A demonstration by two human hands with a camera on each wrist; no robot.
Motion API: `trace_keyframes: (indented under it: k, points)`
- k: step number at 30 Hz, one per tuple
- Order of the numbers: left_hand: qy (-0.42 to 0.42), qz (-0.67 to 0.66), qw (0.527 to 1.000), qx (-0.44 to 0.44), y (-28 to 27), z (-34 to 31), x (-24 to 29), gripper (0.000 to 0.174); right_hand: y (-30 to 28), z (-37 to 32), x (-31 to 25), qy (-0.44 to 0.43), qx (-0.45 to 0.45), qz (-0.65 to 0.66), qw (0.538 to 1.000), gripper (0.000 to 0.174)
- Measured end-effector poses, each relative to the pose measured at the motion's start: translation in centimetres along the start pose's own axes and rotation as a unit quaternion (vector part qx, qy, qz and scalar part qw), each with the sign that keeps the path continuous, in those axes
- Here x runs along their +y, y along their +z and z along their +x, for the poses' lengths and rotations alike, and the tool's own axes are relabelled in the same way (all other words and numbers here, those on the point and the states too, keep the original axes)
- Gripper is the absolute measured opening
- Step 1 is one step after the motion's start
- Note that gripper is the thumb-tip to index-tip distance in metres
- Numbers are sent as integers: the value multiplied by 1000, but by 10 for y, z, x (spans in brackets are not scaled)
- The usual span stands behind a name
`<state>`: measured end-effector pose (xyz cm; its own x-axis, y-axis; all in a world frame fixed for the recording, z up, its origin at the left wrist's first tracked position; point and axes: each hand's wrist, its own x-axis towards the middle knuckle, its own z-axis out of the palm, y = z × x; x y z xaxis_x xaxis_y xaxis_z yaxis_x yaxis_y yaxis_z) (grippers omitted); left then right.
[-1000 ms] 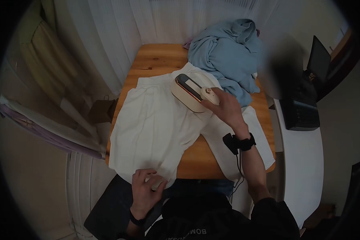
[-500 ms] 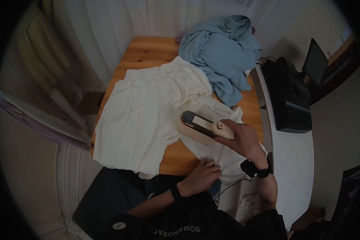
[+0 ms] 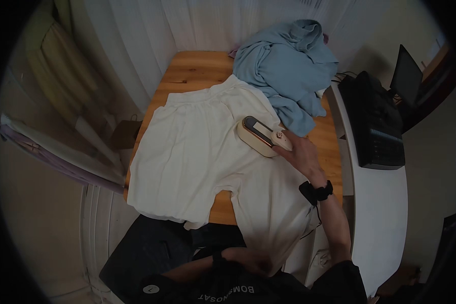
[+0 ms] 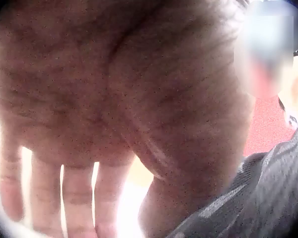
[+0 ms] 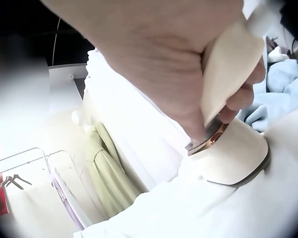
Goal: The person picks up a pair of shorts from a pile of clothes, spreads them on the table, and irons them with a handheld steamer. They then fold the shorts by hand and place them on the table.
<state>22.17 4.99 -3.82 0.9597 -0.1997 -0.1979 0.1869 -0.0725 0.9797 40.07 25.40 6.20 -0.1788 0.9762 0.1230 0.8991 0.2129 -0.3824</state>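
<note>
White trousers with a gathered waistband lie spread over the wooden table. My right hand grips the handle of a cream handheld iron with a dark top and copper trim. In the right wrist view, my fingers wrap the iron's handle and its base sits flat on the white cloth. Low in the head view, my left hand, in shadow, holds the hem of the right-side trouser leg beyond the table's front edge. The left wrist view shows its palm, with most fingertips cut off.
A heap of light blue clothing lies at the table's back right. Right of the table, a white desk bears a black keyboard-like device and a screen. A purple-edged rack stands to the left.
My right hand has moved the iron down onto the right leg, then back up towards the hip. My left hand has gone from the left leg to the right leg's hem, which now stretches towards me.
</note>
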Motion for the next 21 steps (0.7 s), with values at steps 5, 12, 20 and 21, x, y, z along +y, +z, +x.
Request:
trace_keyframes:
  k: [5, 12, 20, 21]
  points:
    - [3, 133, 912, 387, -39, -22, 31, 29, -15, 0, 6, 15, 23, -26, 999, 47]
    - [-107, 415, 713, 555, -83, -11, 11, 27, -58, -48, 2, -55, -49, 6, 997, 49]
    - [-4, 322, 890, 322, -23, 0, 13, 20, -28, -49, -3, -146, -179, 44, 972, 53]
    - [-7, 322, 889, 326, -21, -3, 13, 20, -25, -42, -2, -150, -179, 45, 971, 53]
